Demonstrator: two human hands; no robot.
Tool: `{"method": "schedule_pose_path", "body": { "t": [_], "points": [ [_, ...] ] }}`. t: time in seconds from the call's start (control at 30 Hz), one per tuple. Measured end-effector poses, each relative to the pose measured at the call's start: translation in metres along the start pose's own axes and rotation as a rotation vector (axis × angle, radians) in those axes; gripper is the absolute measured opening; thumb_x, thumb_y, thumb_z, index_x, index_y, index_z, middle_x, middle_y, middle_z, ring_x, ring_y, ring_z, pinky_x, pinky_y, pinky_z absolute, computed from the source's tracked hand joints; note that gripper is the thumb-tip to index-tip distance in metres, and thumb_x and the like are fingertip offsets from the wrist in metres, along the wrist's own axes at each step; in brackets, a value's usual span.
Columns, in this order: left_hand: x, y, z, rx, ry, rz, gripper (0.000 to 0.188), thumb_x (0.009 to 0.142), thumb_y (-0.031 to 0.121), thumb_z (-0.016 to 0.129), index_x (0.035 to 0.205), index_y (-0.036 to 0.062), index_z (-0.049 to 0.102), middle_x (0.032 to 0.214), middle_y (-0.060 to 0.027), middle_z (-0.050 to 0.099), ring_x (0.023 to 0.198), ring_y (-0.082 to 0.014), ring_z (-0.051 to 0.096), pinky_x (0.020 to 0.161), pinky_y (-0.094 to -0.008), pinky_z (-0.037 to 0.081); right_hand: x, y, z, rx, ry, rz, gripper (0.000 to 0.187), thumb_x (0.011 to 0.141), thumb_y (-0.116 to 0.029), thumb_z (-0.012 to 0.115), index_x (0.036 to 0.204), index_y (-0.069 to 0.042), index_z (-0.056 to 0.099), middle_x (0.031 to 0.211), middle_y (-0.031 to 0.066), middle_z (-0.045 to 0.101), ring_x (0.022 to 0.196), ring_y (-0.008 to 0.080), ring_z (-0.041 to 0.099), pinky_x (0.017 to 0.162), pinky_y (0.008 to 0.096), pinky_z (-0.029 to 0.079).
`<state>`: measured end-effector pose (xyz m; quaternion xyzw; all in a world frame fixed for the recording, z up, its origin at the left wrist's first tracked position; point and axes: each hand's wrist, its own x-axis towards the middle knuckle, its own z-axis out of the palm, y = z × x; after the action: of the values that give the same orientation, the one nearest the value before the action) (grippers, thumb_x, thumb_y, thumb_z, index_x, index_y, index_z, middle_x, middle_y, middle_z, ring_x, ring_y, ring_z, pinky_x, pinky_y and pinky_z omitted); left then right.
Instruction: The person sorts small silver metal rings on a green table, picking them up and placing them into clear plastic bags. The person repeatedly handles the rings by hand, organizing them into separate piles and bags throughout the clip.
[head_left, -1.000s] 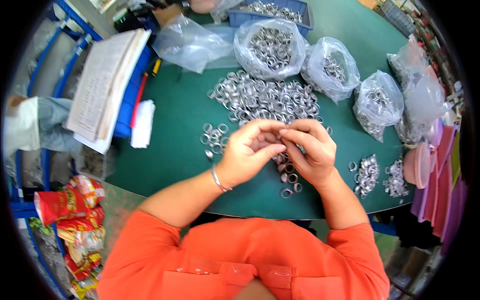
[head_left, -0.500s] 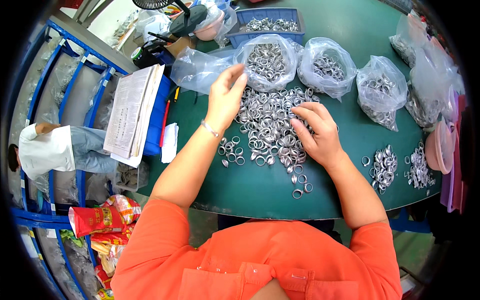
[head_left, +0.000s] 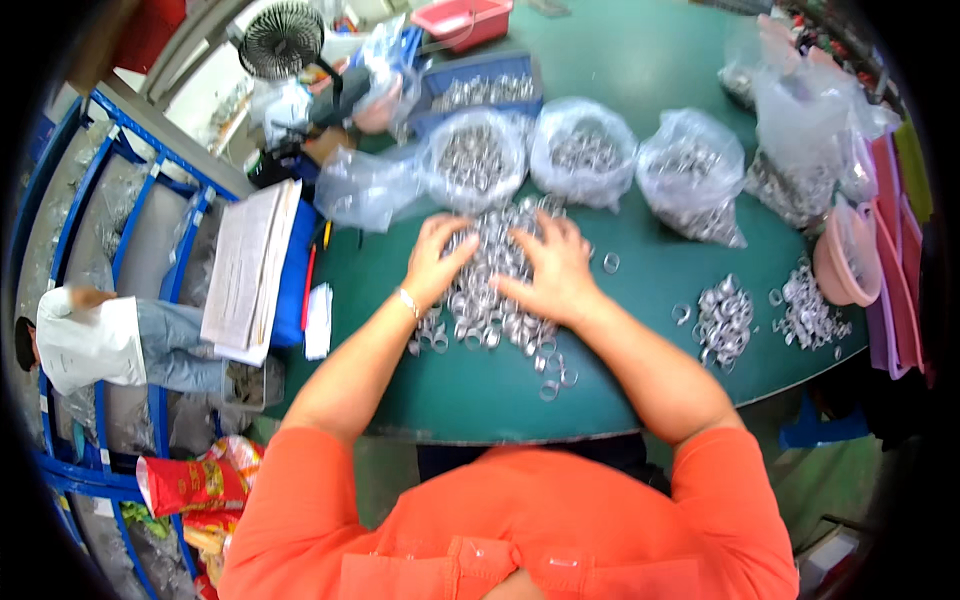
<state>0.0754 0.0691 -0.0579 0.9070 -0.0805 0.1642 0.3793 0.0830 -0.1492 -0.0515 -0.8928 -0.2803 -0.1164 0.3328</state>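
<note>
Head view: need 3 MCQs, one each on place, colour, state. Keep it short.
1. Where do both hands rest?
A. on the pile of metal rings
B. on the stack of papers
C. in the pink bowl

2. What colour is the table top?
A. white
B. green
C. red

3. How are the clear bags behind the pile?
A. empty
B. folded flat
C. holding metal parts

A: left hand and right hand lie palms down on the pile of metal rings.
B: the table top is green.
C: the clear bags show silvery parts inside.
</note>
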Motion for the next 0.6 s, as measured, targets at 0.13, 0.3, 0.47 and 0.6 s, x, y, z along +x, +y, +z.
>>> {"method": "schedule_pose_path", "body": {
  "t": [0.13,0.3,0.47,0.6],
  "points": [
    [-0.005,0.005,-0.003,-0.097,-0.019,0.023,0.027,0.078,0.027,0.067,0.097,0.0079,0.064,0.113,-0.0134,0.052,0.113,-0.0278,0.046,0.098,-0.0364,0.035,-0.003,0.002,0.004,0.091,0.012,-0.132,0.064,0.068,-0.046,0.067,0.120,-0.012,0.054,0.131,0.0195,0.040,0.118,0.0432,0.035,0.093,0.0541,0.033],
    [-0.012,0.024,-0.001,-0.415,-0.082,0.018,0.017,0.080,0.018,0.066,0.085,0.0029,0.058,0.106,-0.0112,0.057,0.102,-0.0205,0.053,0.091,-0.0339,0.039,-0.008,-0.006,-0.001,0.221,0.028,-0.350,0.054,0.071,-0.037,0.068,0.116,-0.010,0.053,0.126,0.0152,0.046,0.110,0.0360,0.045,0.092,0.0472,0.036],
    [-0.024,0.034,-0.008,-0.577,-0.125,-0.035,0.015,0.086,0.015,0.057,0.086,0.0008,0.059,0.101,-0.0111,0.061,0.096,-0.0184,0.055,0.088,-0.0320,0.042,-0.003,-0.011,-0.010,0.424,0.014,-0.456,0.047,0.072,-0.029,0.068,0.111,-0.007,0.055,0.114,0.0141,0.055,0.105,0.0329,0.051,0.091,0.0447,0.038],
    [-0.002,0.020,-0.016,-0.251,0.003,0.063,0.018,0.089,0.015,0.055,0.095,-0.0004,0.061,0.098,-0.0067,0.062,0.093,-0.0149,0.056,0.087,-0.0293,0.042,0.014,0.013,-0.001,0.393,0.269,-0.210,0.026,0.077,-0.015,0.063,0.097,0.001,0.059,0.099,0.0195,0.060,0.095,0.0361,0.056,0.085,0.0415,0.044]
  ]
}}
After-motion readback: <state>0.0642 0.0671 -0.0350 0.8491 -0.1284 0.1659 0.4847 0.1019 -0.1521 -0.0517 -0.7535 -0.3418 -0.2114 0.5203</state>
